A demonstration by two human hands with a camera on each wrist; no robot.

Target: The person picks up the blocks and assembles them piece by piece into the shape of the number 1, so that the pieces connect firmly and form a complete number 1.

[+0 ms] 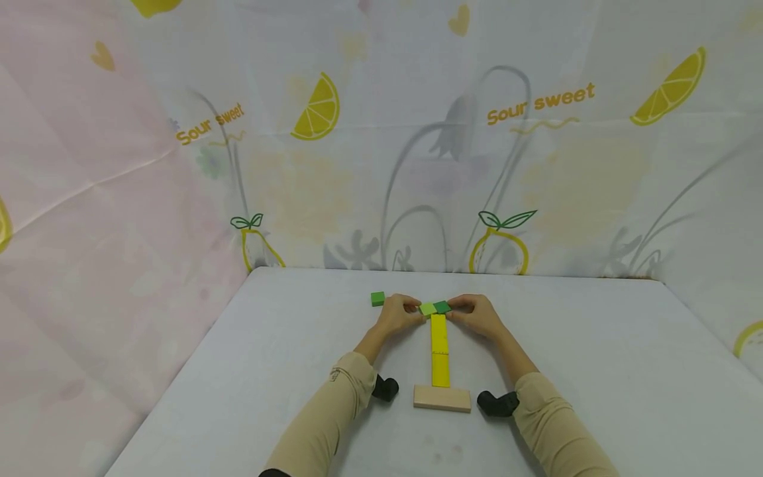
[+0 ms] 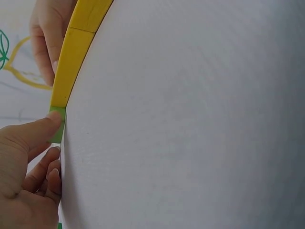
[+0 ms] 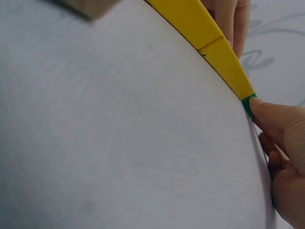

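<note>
Two yellow blocks (image 1: pixel 439 344) lie end to end on the table, in line away from me. Just beyond their far end, a light green block (image 1: pixel 427 310) and a dark green block (image 1: pixel 442 307) sit side by side. My left hand (image 1: pixel 401 314) pinches the light green block (image 2: pixel 57 131) between thumb and fingers. From the other side, my right hand (image 1: pixel 479 315) pinches the dark green block (image 3: pixel 247 106). In both wrist views these green blocks meet the end of the yellow blocks. The lower fingers of each hand are curled near the tabletop.
A pale wooden plank (image 1: pixel 442 399) lies crosswise at the near end of the yellow blocks. Another green block (image 1: pixel 377 299) sits left of my left hand. The white table (image 1: pixel 596 344) ends at a lemon-printed cloth (image 1: pixel 381 165) behind it.
</note>
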